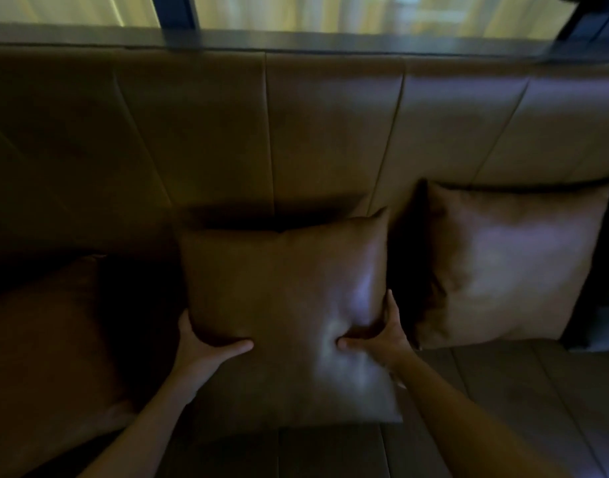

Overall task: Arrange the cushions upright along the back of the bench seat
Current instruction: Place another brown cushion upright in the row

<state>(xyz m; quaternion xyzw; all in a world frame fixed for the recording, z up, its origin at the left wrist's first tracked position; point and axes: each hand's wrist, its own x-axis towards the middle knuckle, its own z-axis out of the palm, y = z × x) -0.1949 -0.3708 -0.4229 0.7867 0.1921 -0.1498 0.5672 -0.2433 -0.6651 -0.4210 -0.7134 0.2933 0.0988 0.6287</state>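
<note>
A brown leather-look middle cushion (pixel 282 291) stands tilted against the padded backrest (pixel 330 132) of the bench. My left hand (pixel 206 343) grips its left edge, thumb pressed into the front face. My right hand (pixel 382 336) holds its right edge, thumb denting the front. To the right, a lighter tan cushion (pixel 513 263) leans upright against the backrest. At the far left a darker cushion (pixel 44 346) lies in shadow; its lean is hard to judge.
The bench seat (pixel 503 391) runs along the bottom right. A dark ledge (pixel 296 39) tops the backrest, with pale curtains (pixel 330 10) and dark window frames behind. A dark object (pixel 603 305) sits at the right edge beside the tan cushion.
</note>
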